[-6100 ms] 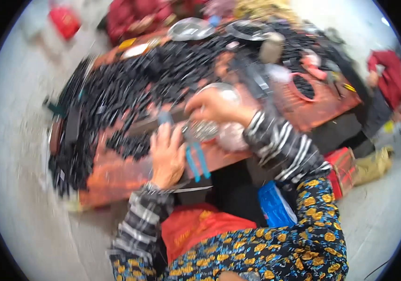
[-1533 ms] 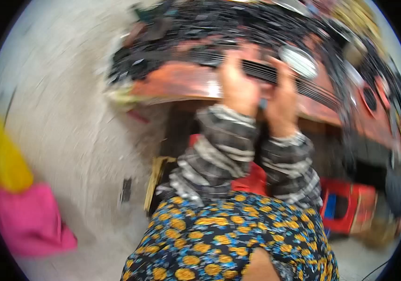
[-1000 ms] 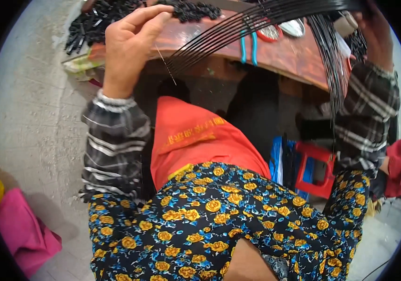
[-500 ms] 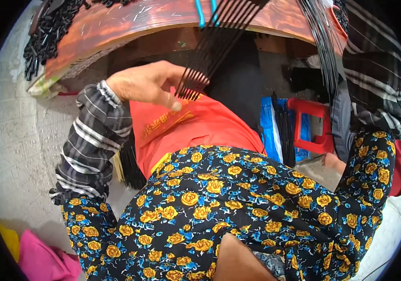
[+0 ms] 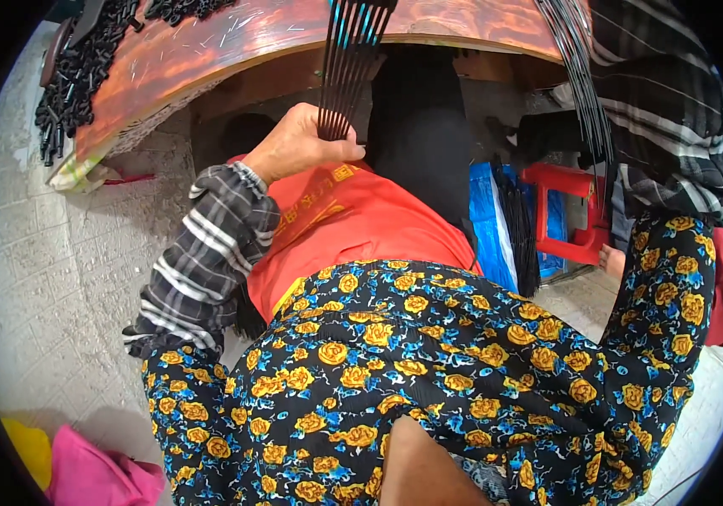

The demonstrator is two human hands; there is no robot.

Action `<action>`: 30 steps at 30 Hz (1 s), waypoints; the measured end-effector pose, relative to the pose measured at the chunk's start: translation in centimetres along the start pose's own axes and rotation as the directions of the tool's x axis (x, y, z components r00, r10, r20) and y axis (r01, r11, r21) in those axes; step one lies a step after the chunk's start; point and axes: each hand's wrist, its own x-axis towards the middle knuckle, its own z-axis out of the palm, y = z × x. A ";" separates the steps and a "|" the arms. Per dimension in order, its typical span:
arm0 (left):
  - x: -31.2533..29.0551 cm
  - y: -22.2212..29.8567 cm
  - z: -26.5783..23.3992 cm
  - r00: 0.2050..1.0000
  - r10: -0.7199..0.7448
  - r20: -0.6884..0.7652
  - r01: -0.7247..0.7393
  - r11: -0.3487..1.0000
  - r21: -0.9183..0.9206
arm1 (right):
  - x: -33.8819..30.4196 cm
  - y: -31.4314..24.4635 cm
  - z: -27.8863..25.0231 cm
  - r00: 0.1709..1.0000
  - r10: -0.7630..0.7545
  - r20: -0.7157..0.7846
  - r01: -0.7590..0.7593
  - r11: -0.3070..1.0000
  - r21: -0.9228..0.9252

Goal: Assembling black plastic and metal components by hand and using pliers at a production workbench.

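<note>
My left hand (image 5: 307,145) is closed around the lower ends of a fan of thin black rods (image 5: 351,63). Its thumb and fingers press the ends together, and the rods rise side by side past the table's near edge. Below the hand lies the red apron (image 5: 370,219) with yellow print over my lap. My right arm, in a plaid sleeve cover (image 5: 665,118), reaches up the right side, and its hand does not show. Beside that sleeve, more thin black rods (image 5: 581,93) hang over the table edge.
The wood-patterned table (image 5: 235,38) curves across the top, with small black tubular parts (image 5: 70,101) heaped at its left. Loose silvery pins lie on it. Under its right side stand a red plastic stool (image 5: 564,244) and a blue-and-white bag (image 5: 492,228). Pink cloth (image 5: 100,472) lies lower left.
My left hand has moved slightly up, its fingers closing more fully over the rod ends. The held rods have swung from a slant to nearly upright. The right sleeve has shifted slightly left.
</note>
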 end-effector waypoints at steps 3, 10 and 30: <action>1.4 -1.9 0.3 0.990 0.055 -0.127 -0.034 0.986 0.162 | -0.4 0.8 1.1 0.996 0.009 0.083 -0.009 1.000 -0.008; 4.8 -9.9 2.6 0.978 0.030 -0.209 0.034 0.954 0.299 | -0.1 1.6 2.3 0.962 -0.010 0.272 0.026 0.998 -0.056; -0.1 -18.2 7.2 0.989 -0.050 -0.141 0.104 0.907 0.408 | -2.4 6.2 8.4 0.914 0.132 0.384 -0.156 0.987 0.031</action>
